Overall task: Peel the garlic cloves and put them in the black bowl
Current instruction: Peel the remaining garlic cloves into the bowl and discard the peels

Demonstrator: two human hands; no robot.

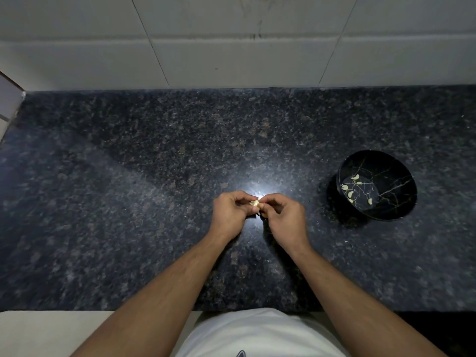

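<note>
A small pale garlic clove (255, 203) is held between both hands above the middle of the dark granite counter. My left hand (230, 214) curls its fingers round it from the left. My right hand (281, 217) pinches it from the right with thumb and fingertips. Most of the clove is hidden by the fingers. The black bowl (394, 176) with thin gold veins stands to the right of the hands, and several peeled cloves (350, 194) lie inside it.
The granite counter (128, 202) runs back to a pale tiled wall (231, 47). Its front edge (103, 311) is close to my body. A bright light reflection (260, 188) sits on the counter just behind the hands.
</note>
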